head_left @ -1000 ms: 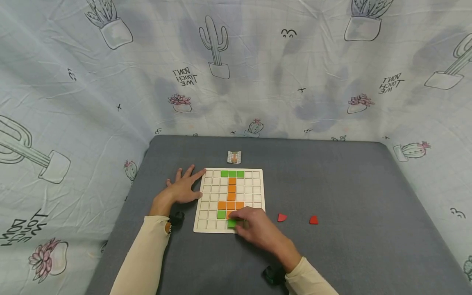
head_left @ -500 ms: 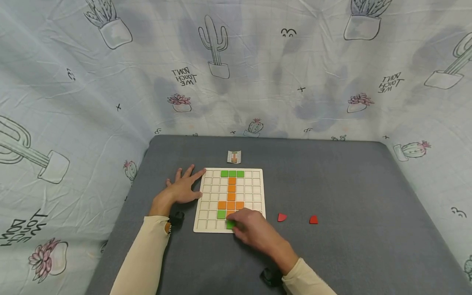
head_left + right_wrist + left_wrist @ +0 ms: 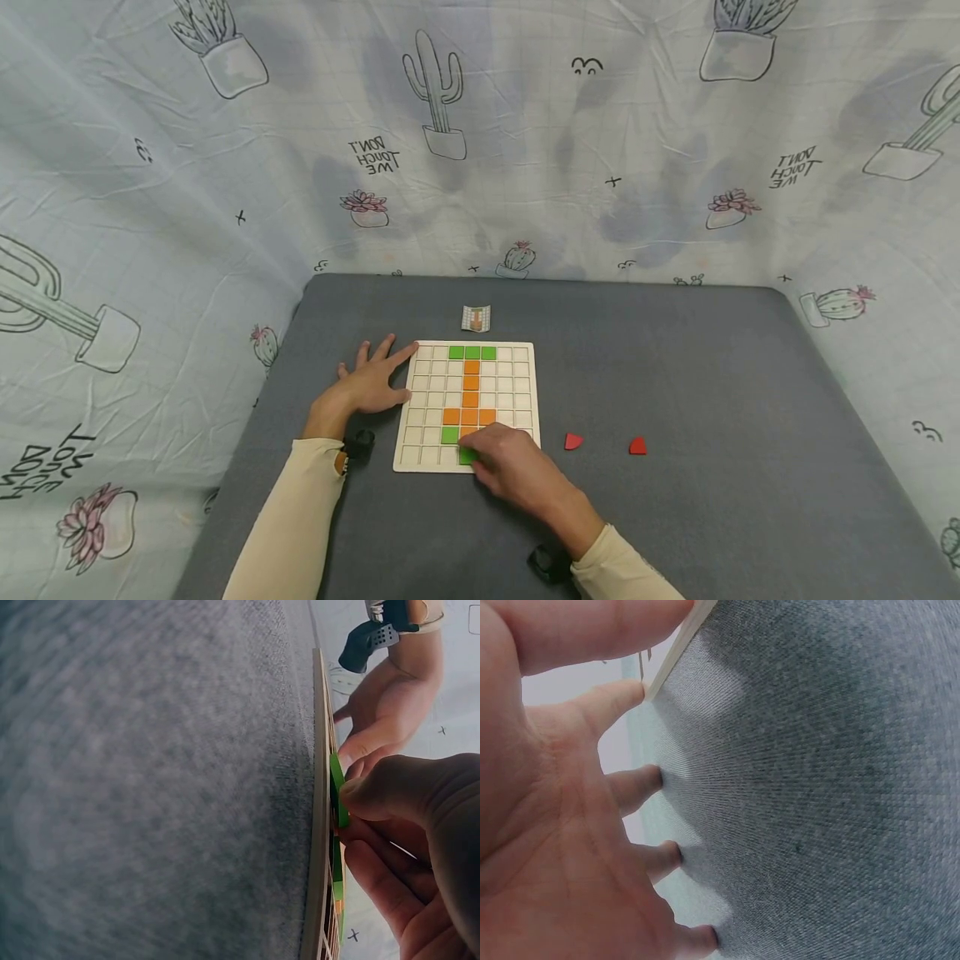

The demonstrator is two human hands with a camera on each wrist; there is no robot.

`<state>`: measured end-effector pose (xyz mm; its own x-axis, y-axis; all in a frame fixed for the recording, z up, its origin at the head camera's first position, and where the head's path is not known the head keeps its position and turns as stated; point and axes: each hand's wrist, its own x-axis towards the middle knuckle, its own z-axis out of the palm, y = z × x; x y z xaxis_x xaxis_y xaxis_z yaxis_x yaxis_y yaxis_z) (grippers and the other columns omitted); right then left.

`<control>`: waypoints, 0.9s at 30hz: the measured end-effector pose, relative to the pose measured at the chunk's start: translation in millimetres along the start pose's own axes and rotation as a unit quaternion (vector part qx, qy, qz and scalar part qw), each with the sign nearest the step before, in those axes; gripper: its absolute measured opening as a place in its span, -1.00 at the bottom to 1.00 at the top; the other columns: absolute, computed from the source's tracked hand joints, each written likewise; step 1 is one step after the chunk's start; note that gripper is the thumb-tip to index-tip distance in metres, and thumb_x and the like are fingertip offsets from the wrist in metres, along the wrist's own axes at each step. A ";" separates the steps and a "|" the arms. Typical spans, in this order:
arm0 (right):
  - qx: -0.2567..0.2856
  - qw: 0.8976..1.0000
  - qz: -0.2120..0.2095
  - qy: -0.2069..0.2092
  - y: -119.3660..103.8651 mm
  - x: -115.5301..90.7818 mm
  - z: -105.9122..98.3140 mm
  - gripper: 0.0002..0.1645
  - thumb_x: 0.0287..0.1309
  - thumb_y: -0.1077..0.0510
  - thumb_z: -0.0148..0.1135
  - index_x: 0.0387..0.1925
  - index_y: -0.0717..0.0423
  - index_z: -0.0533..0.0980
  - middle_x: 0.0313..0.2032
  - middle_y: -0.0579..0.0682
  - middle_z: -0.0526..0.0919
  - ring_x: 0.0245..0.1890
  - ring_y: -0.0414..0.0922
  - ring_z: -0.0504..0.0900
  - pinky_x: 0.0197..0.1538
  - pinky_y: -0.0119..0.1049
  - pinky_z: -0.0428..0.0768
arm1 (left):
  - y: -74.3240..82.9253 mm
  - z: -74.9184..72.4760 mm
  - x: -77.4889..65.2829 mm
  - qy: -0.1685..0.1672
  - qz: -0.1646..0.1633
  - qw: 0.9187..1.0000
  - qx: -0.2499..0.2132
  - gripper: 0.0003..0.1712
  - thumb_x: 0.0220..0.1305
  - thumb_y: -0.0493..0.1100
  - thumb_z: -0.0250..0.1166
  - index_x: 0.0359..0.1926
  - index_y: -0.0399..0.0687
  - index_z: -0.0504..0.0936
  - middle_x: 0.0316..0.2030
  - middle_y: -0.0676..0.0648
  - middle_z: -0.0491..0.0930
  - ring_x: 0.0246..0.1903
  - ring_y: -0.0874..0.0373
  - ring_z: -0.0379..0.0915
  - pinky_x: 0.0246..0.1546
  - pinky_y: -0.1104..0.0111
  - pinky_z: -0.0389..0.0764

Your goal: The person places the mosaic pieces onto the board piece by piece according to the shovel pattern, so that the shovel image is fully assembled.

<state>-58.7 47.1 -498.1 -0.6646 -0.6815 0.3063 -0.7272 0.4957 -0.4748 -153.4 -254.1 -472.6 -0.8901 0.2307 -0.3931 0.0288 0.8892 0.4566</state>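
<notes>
A pale wooden grid board (image 3: 510, 387) lies on the grey table, with several orange tiles (image 3: 470, 398) in a cross-like shape. Several green tiles (image 3: 472, 353) fill part of its top row, and another sits lower down. My right hand (image 3: 521, 471) is at the board's near edge, thumb and fingers pinching a green square tile (image 3: 467, 457). In the right wrist view that green tile stands slightly tilted above the grid, thumb against it. My left hand (image 3: 367, 387) is spread at the board's left side, thumb and index finger touching its edge, other fingertips on the table.
Two red pieces, one pointed (image 3: 573, 442) and one with a curved side (image 3: 637, 446), lie right of the board. Behind it is a small pattern card (image 3: 476, 318). A cactus-print cloth (image 3: 525, 167) surrounds the table.
My right hand has shifted slightly left along the bottom row, and the green tile has moved left with it. The left hand has stayed in place.
</notes>
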 end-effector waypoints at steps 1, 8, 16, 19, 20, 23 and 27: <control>0.000 1.000 0.000 -0.001 0.2 0.1 0.0 -0.63 0.16 0.36 0.59 0.01 0.10 0.78 -0.17 -0.12 0.83 -0.14 -0.22 0.74 0.01 -0.26 0.75 | -1.1 0.5 0.9 0.000 0.000 1.000 0.000 0.02 0.45 0.06 0.42 0.78 0.32 0.11 0.78 -0.31 -0.21 0.67 -0.67 -0.47 0.37 -0.77 -0.31; 0.000 1.000 -0.003 -0.001 1.1 0.6 -0.5 -0.62 0.17 0.35 0.59 0.03 0.07 0.78 -0.16 -0.15 0.84 -0.12 -0.21 0.75 0.02 -0.25 0.76 | -23.7 14.2 18.5 0.013 0.003 1.000 0.014 0.05 0.45 0.11 0.41 0.79 0.40 0.06 0.79 -0.26 -0.24 0.69 -0.63 -0.49 0.36 -0.78 -0.28; -0.004 1.000 -0.004 -0.005 0.8 1.7 -3.9 -0.62 0.18 0.34 0.58 0.04 0.06 0.78 -0.16 -0.15 0.84 -0.13 -0.22 0.74 0.03 -0.27 0.74 | -33.1 18.4 26.9 0.010 0.004 1.000 0.021 0.06 0.46 0.08 0.40 0.79 0.42 0.02 0.79 -0.26 -0.28 0.69 -0.61 -0.53 0.35 -0.79 -0.31; -0.001 1.000 -0.003 -0.004 1.2 1.8 -4.6 -0.61 0.17 0.33 0.59 0.04 0.06 0.78 -0.15 -0.14 0.84 -0.11 -0.21 0.74 0.03 -0.26 0.75 | -29.8 16.5 24.5 0.010 0.001 1.000 0.021 0.05 0.46 0.10 0.41 0.79 0.42 0.04 0.80 -0.24 -0.26 0.70 -0.59 -0.51 0.37 -0.78 -0.29; 0.001 1.000 -0.001 -0.005 1.3 1.7 -5.0 -0.61 0.18 0.33 0.58 0.04 0.06 0.78 -0.14 -0.14 0.84 -0.11 -0.21 0.74 0.03 -0.25 0.75 | -29.3 16.0 24.0 0.011 0.001 1.000 0.020 0.05 0.46 0.11 0.41 0.79 0.43 0.05 0.80 -0.23 -0.26 0.70 -0.58 -0.50 0.37 -0.77 -0.29; 0.010 1.000 0.001 -0.004 2.2 1.3 -5.6 -0.62 0.18 0.33 0.57 0.04 0.05 0.78 -0.14 -0.14 0.84 -0.11 -0.21 0.75 0.04 -0.24 0.75 | -27.5 14.8 23.1 0.011 0.001 1.000 0.020 0.04 0.46 0.15 0.41 0.78 0.43 0.06 0.80 -0.22 -0.25 0.70 -0.60 -0.49 0.37 -0.77 -0.29; 0.024 1.000 -0.001 0.006 4.9 -0.8 -6.0 -0.63 0.18 0.31 0.58 0.03 0.08 0.78 -0.13 -0.12 0.85 -0.11 -0.21 0.76 0.05 -0.24 0.76 | -25.6 13.8 21.1 0.008 0.004 1.000 0.015 0.04 0.46 0.12 0.40 0.79 0.40 0.06 0.80 -0.25 -0.26 0.69 -0.61 -0.51 0.36 -0.78 -0.29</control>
<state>-62.7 53.3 -495.7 -0.6658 -0.6752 0.3175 -0.7192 0.4675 -0.5141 -166.7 -266.6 -503.7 -0.8970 0.2314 -0.3767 0.0494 0.8992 0.4347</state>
